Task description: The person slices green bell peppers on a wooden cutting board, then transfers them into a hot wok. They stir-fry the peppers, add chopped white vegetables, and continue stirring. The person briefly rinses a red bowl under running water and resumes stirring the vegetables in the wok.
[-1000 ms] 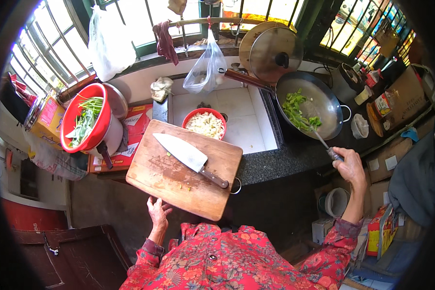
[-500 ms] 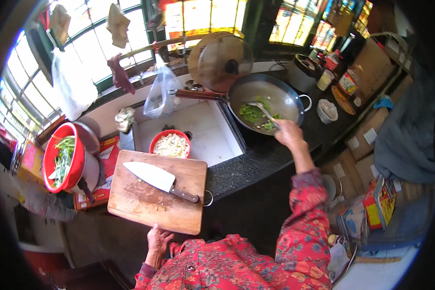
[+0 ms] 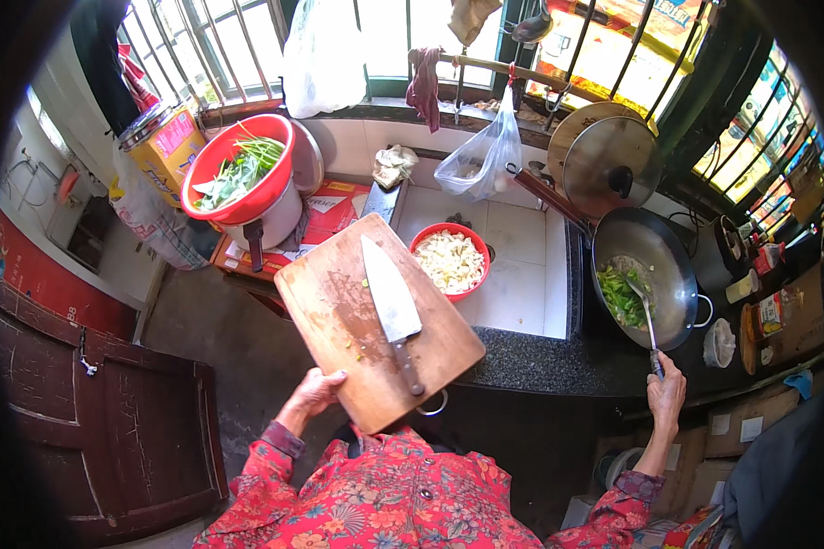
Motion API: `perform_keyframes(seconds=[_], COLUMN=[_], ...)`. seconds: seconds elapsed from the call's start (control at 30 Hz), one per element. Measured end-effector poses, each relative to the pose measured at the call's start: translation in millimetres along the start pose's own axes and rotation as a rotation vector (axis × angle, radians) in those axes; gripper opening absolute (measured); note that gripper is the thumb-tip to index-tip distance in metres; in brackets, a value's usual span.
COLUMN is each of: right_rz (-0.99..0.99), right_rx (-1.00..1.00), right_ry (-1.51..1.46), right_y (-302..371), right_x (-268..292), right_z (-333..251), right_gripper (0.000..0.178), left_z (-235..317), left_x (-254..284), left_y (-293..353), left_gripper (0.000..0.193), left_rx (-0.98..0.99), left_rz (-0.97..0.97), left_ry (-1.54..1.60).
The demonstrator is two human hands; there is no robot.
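Observation:
My left hand (image 3: pixel 315 395) grips the near left edge of a wooden cutting board (image 3: pixel 320 274), thumb on top and fingers hidden beneath. A wide-bladed kitchen knife (image 3: pixel 389 291) lies flat on the board, its handle toward me, beside wet patches and small green scraps. At the right, my right hand (image 3: pixel 666 392) is closed around the handle of a metal spatula (image 3: pixel 648 320). The spatula's head rests among chopped greens (image 3: pixel 620 297) in a dark wok (image 3: pixel 670 265). Just beyond the board, a red bowl (image 3: pixel 487 272) holds pale chopped pieces.
A white sink (image 3: pixel 522 297) lies between board and wok. Cut leafy greens fill a red basin (image 3: pixel 192 197) on a pale pot at the left. A pan lid (image 3: pixel 604 165) leans behind the wok. A plastic bag (image 3: pixel 490 151) hangs over the sink. A dark wooden door (image 3: pixel 156 403) stands left.
The view has swung left, so the sink and wok appear farther right. The board has turned and my left hand now grips its left edge. The greens are bunched at the wok's left side.

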State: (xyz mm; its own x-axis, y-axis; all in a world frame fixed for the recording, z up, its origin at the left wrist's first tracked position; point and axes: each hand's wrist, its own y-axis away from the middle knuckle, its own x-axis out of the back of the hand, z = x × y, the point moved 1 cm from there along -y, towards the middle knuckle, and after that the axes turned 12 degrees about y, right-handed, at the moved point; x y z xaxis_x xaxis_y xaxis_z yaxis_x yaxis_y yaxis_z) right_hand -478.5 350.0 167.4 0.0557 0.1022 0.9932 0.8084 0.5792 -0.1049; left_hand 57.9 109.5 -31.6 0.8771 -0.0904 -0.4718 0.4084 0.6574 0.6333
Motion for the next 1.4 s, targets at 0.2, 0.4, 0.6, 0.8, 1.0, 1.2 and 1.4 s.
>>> perform_keyframes(seconds=[0.2, 0.4, 0.6, 0.8, 1.0, 1.2, 1.4], right_rz=[0.012, -0.005, 0.038, 0.037, 0.046, 0.110, 0.007], right_rx=[0.036, -0.044, -0.116, -0.261, -0.310, -0.275, -0.240], right_ry=[0.046, 0.010, -0.020, -0.015, -0.045, -0.015, -0.005], right_y=[-6.5, -5.7, 4.0, 17.0, 25.9, 27.8, 49.1], right_x=[-4.4, -4.3, -10.0, -3.1, 8.7, 17.9, 52.5], right_z=[1.9, -5.1, -28.4, -59.1, -76.3, -79.8, -73.5], right_gripper=[0.048, 0.049, 0.049, 0.049, 0.048, 0.042, 0.042], left_z=[71.5, 124.1, 160.1, 194.2, 233.9, 247.9, 246.8], left_x=[45.5, 54.5, 38.4, 14.6, 6.0, 14.5, 10.0], left_y=[-9.2, -41.3, -99.8, -155.3, -231.1, -287.7, -274.7], left_gripper=[0.043, 0.042, 0.027, 0.030, 0.029, 0.032, 0.030], left_rx=[0.086, 0.066, -0.324, -0.330, -0.274, -0.364, -0.431], left_rz=[-0.008, -0.078, 0.101, 0.099, 0.073, 0.193, 0.015], left_ry=[-0.191, -0.275, -0.318, -0.355, -0.287, -0.312, -0.318])
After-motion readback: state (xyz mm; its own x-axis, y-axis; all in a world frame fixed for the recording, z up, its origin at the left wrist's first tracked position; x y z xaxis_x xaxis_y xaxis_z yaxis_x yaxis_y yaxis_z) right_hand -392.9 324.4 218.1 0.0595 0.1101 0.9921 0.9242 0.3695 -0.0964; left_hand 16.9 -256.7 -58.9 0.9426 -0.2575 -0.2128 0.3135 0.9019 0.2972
